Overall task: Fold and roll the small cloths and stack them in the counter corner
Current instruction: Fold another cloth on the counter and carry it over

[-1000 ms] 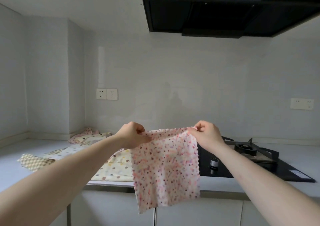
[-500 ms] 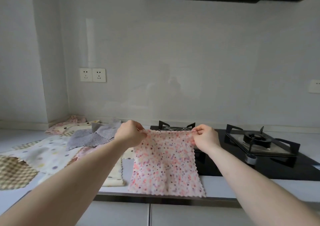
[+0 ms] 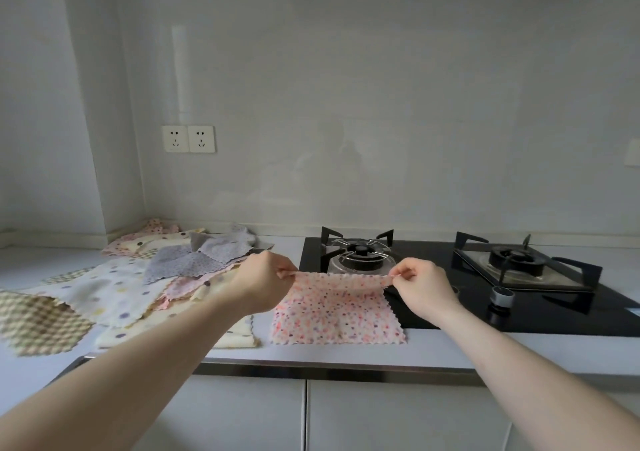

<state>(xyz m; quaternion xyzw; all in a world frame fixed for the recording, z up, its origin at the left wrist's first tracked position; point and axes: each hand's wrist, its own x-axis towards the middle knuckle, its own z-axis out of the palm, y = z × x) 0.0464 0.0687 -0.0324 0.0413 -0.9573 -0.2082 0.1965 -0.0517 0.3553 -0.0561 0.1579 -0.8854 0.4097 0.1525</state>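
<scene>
Black glass gas hob (image 3: 450,315) set in pale counter (image 3: 346,350), two burners with black pan supports, round knob (image 3: 501,294) at front, double wall socket (image 3: 188,139), white cabinet doors (image 3: 381,416) below

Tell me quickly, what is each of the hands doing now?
Left hand: pinches the far left corner of the pink dotted cloth.
Right hand: pinches the far right corner of it.

We reach both bare forearms forward, converging toward twelve o'clock. Our left hand (image 3: 265,279) curls knuckles-up with thumb and fingers pinched together at its three o'clock side; our right hand (image 3: 424,286) mirrors it, pinching at its nine o'clock side, wrists level.
</scene>
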